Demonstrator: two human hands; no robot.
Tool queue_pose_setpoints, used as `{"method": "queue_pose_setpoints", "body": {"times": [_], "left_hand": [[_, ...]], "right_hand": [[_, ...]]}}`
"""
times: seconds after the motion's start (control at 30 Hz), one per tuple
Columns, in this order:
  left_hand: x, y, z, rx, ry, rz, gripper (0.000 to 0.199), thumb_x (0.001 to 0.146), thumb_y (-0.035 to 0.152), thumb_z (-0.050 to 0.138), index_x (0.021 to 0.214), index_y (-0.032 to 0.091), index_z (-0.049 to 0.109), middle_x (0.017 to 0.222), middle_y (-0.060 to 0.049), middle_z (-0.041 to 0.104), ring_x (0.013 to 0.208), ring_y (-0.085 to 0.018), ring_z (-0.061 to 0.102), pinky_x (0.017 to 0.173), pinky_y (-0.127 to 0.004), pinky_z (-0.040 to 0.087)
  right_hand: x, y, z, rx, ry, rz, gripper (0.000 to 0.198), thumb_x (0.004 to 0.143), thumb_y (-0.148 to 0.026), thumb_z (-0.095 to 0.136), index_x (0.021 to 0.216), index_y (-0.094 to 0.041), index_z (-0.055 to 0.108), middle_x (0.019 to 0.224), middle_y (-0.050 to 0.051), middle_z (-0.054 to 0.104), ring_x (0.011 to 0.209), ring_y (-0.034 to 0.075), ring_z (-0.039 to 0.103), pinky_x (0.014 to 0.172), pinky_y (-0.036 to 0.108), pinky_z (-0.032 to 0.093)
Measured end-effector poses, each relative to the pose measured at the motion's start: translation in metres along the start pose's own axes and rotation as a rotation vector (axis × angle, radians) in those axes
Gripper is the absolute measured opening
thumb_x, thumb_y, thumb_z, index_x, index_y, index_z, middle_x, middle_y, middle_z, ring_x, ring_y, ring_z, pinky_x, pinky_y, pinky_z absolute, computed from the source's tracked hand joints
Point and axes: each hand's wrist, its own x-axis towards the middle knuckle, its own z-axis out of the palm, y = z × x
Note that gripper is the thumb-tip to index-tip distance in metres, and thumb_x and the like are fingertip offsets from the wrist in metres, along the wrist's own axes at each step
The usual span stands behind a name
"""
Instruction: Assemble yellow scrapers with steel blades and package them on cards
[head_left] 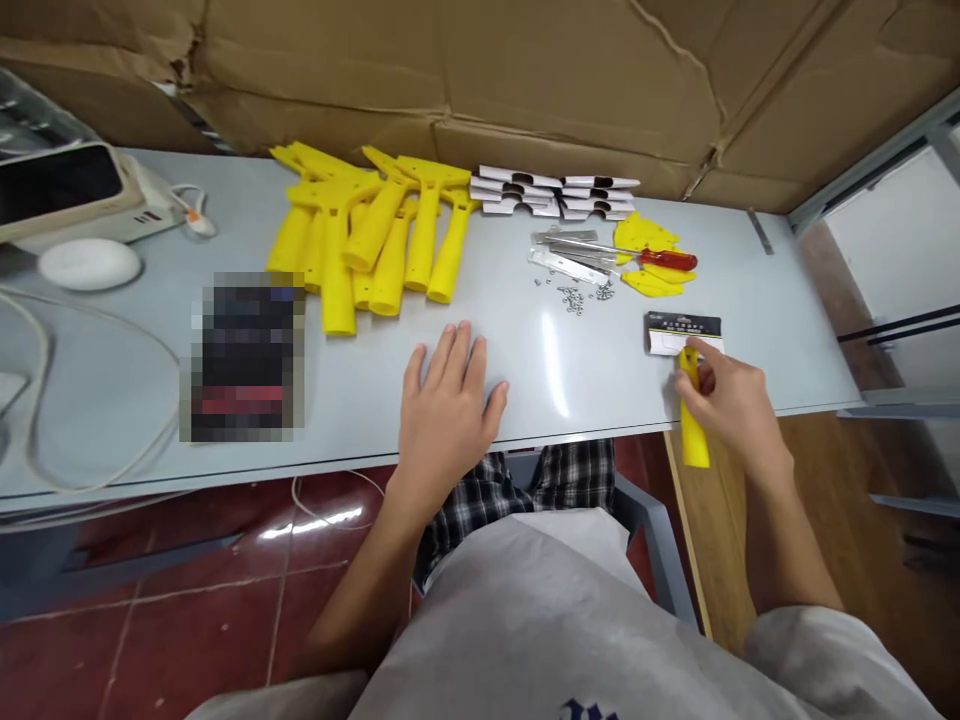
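My right hand (724, 395) pinches the upper part of a yellow scraper handle (694, 435) at the table's right front. A black and white card sleeve (682, 332) covers the scraper's head; the blade end is hidden under it. My left hand (450, 400) lies flat near the front edge, fingers spread, holding nothing. Beyond it to the left, several yellow T-shaped scraper handles (340, 260) lie in an overlapping heap. A screwdriver (667, 260) with a red grip rests across metal strips (574, 266) and small yellow plates (649, 235). Tiny metal nuts or screws (572, 300) are scattered in front.
Folded white card sleeves (521, 190) stand in stacks at the back, against a cardboard wall (525, 80). On the left are a blurred-out dark object (244, 360), a white mouse (88, 264), a device with a screen (64, 190) and loose cables (37, 400). A metal strip (760, 232) lies far right.
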Motion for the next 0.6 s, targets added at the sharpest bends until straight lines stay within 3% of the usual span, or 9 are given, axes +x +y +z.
{"method": "queue_pose_setpoints", "body": {"times": [0.17, 0.27, 0.33, 0.43, 0.6], "left_hand": [[0.001, 0.000, 0.000, 0.018, -0.014, -0.003, 0.061, 0.115, 0.040, 0.044, 0.164, 0.004, 0.055, 0.177, -0.026, 0.043, 0.168, -0.041, 0.042, 0.136, -0.066, 0.030], [0.001, 0.000, -0.001, 0.015, -0.020, -0.011, 0.062, 0.115, 0.040, 0.043, 0.164, 0.005, 0.055, 0.177, -0.026, 0.043, 0.168, -0.042, 0.041, 0.136, -0.066, 0.030], [0.001, 0.000, -0.001, 0.014, -0.016, -0.009, 0.062, 0.115, 0.040, 0.042, 0.164, 0.005, 0.055, 0.177, -0.026, 0.043, 0.168, -0.042, 0.042, 0.136, -0.067, 0.031], [0.001, 0.000, 0.000, 0.016, 0.001, 0.000, 0.061, 0.114, 0.039, 0.044, 0.165, 0.008, 0.054, 0.177, -0.025, 0.044, 0.167, -0.041, 0.042, 0.135, -0.067, 0.032], [0.001, 0.001, 0.001, 0.030, 0.010, 0.009, 0.060, 0.113, 0.037, 0.045, 0.166, 0.009, 0.053, 0.176, -0.026, 0.045, 0.167, -0.041, 0.043, 0.134, -0.068, 0.034]], "right_hand": [[0.062, 0.047, -0.017, 0.005, 0.038, 0.110, 0.064, 0.096, -0.035, 0.068, 0.159, -0.023, 0.066, 0.094, 0.005, 0.070, 0.082, 0.007, 0.057, 0.096, 0.023, 0.039], [0.111, 0.064, -0.028, -0.024, 0.075, 0.132, 0.060, 0.098, -0.028, 0.067, 0.158, -0.022, 0.068, 0.101, 0.007, 0.071, 0.083, 0.004, 0.050, 0.100, 0.023, 0.034], [0.141, 0.068, -0.034, -0.050, 0.082, 0.133, 0.058, 0.099, -0.028, 0.067, 0.157, -0.024, 0.069, 0.104, 0.007, 0.071, 0.082, 0.003, 0.042, 0.102, 0.023, 0.031], [0.179, 0.067, -0.040, -0.086, 0.074, 0.132, 0.060, 0.100, -0.031, 0.066, 0.158, -0.015, 0.068, 0.103, 0.008, 0.069, 0.079, 0.001, 0.033, 0.099, 0.024, 0.028], [0.222, 0.058, -0.049, -0.122, 0.025, 0.116, 0.066, 0.095, -0.034, 0.073, 0.157, -0.013, 0.068, 0.110, 0.009, 0.069, 0.077, -0.002, 0.026, 0.097, 0.026, 0.026]]}}
